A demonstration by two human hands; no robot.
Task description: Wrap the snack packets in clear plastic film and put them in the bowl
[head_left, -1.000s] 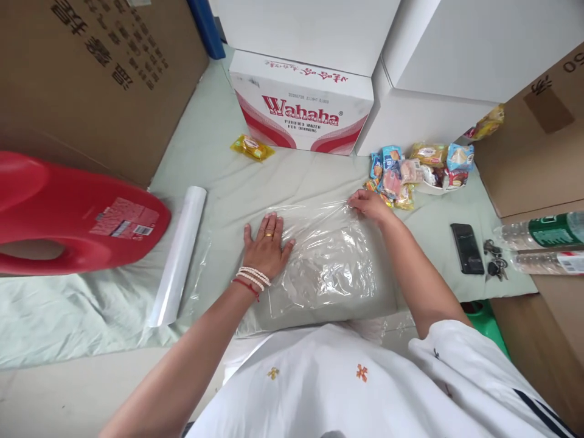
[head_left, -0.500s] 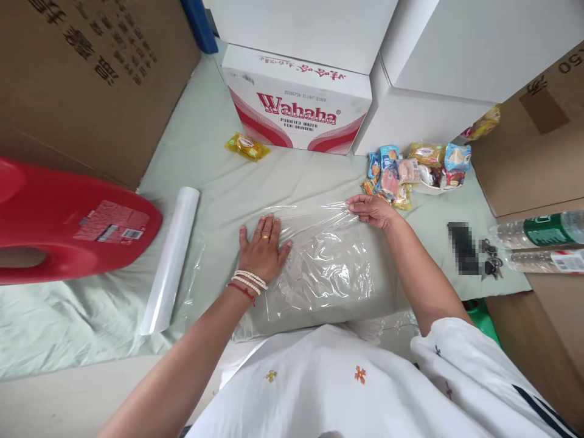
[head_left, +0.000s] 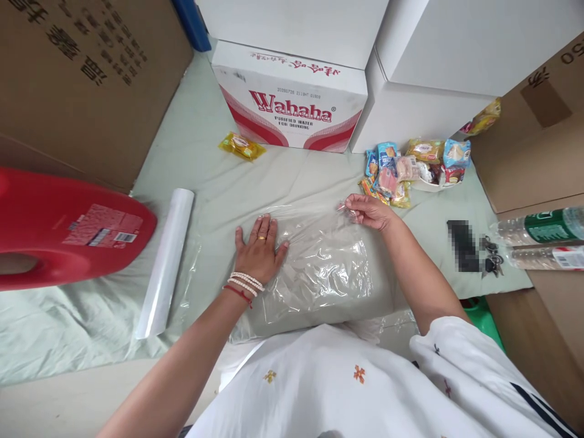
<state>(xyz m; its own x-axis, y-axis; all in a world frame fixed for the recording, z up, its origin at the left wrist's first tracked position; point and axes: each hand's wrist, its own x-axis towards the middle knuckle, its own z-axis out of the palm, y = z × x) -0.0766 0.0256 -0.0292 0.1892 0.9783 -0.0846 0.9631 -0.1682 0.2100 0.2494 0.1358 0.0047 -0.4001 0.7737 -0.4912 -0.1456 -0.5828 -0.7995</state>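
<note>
At centre frame, we pressed our left hand [head_left: 259,252], fingers spread open, flat on the clear plastic sheet [head_left: 319,267] lying on the green cloth [head_left: 205,164], while our right hand [head_left: 367,211] fingers pinched its far edge.

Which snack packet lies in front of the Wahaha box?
The yellow packet, alone by the Wahaha box; the other packets are heaped farther right, beyond the right hand pinching the plastic film.
</note>
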